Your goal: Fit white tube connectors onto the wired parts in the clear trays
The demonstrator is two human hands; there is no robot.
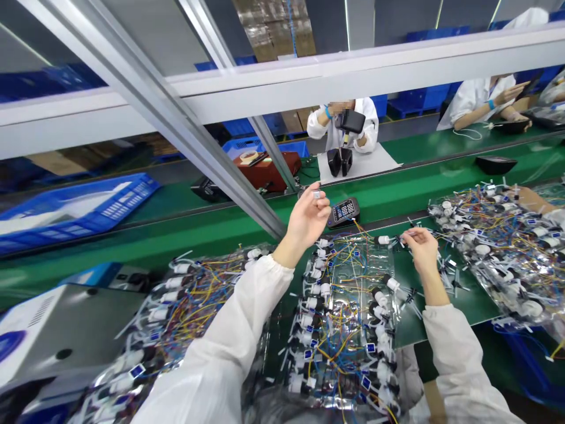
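- Head view: the left hand (308,219) is up over the far edge of the desk (481,307), fingers curled inward; a small pale piece (316,194) shows at them, though whether it is gripped I cannot tell.
- The right hand (424,250) is narrow, thumb and fingertips drawn together at small black-and-white parts (402,239); I cannot tell whether it holds one.
- A display unit (344,213) with digits sits by the desk's far edge, just beside the left hand; wires run from it.
- A white cylinder (383,240) lies near the far right corner of the clear tray (348,274), between the hands, closer to the right one.
- Loose tube pieces (450,274) lie on the desk beside the right hand.
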